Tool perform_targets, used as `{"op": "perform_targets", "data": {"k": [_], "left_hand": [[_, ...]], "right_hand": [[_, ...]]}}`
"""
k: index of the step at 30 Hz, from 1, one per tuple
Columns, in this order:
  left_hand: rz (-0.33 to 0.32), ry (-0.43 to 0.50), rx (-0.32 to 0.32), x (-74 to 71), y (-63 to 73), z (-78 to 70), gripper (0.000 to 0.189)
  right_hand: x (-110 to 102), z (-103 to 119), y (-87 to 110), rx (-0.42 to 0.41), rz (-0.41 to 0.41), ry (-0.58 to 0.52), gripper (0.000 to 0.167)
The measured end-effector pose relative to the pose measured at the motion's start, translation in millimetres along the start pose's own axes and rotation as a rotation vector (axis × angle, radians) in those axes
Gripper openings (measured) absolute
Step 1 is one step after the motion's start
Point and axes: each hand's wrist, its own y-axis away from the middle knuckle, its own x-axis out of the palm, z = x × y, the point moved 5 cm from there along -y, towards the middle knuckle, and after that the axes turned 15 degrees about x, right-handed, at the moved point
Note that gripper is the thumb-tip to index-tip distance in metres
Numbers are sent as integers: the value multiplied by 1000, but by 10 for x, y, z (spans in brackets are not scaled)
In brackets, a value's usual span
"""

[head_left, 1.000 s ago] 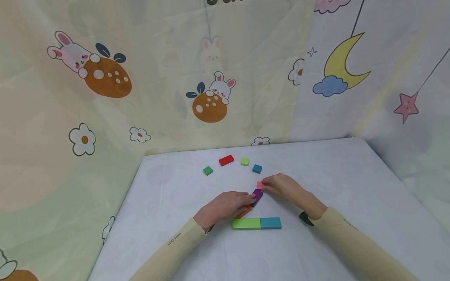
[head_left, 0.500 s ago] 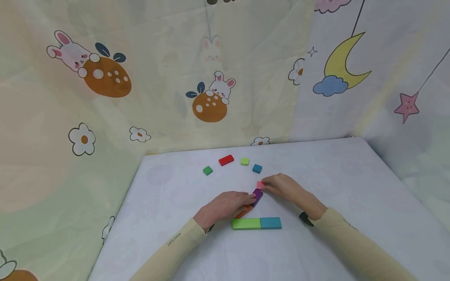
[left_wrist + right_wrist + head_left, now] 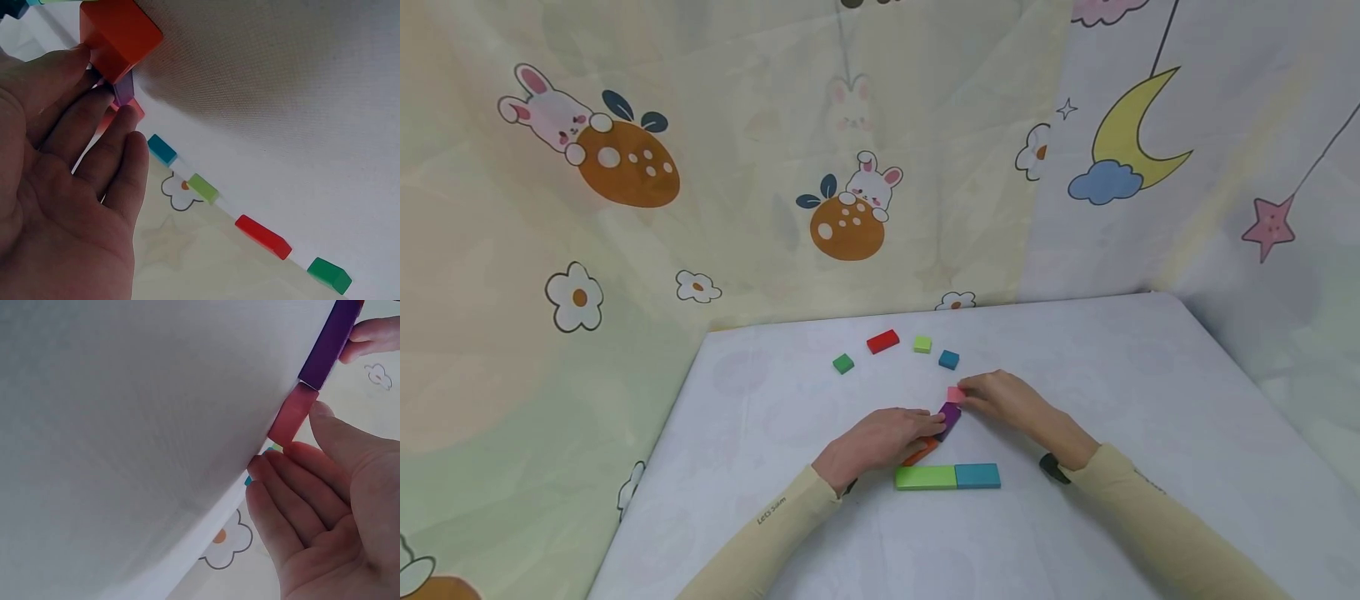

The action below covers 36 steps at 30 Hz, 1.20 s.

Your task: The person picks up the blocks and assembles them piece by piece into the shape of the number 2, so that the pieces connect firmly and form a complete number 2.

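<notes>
My left hand (image 3: 883,437) reaches over the row, its fingertips touching the side of the purple block (image 3: 949,420). Its thumb lies against the orange block (image 3: 119,37), seen large in the left wrist view. With thumb and fingertips, my right hand (image 3: 1011,404) pinches the small pink block (image 3: 294,414), which sits end to end with the purple one. Orange, purple and pink together form a slanting line on the table. In front of it lie a light green block (image 3: 925,477) and a blue block (image 3: 977,476), joined end to end. Fingers partly cover the orange and pink blocks in the head view.
Farther back lie a green block (image 3: 843,363), a red block (image 3: 883,341), a lime block (image 3: 922,344) and a small blue block (image 3: 949,359), spaced apart. The white table (image 3: 760,467) meets a printed cloth backdrop (image 3: 737,167) at its far edge.
</notes>
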Motion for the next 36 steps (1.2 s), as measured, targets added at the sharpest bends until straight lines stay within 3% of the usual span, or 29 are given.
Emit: {"op": "perform_targets", "data": {"k": [11, 16, 23, 27, 33, 36], "left_hand": [[-1, -3, -6, -10, 2, 8, 57], [5, -7, -6, -4, 5, 9, 57], [12, -4, -14, 28, -12, 24, 55], [15, 10, -21, 35, -13, 35, 54], [8, 34, -29, 27, 2, 33, 55], [7, 43, -31, 24, 5, 30, 55]], "right_hand": [[-121, 197, 250, -3, -105, -43, 45], [-102, 221, 246, 6, -114, -29, 47], [-142, 91, 36, 29, -92, -47, 41], [-228, 58, -144, 3, -71, -38, 39], [-311, 72, -449, -20, 13, 79, 41], [-324, 88, -575, -88, 40, 186, 40]]}}
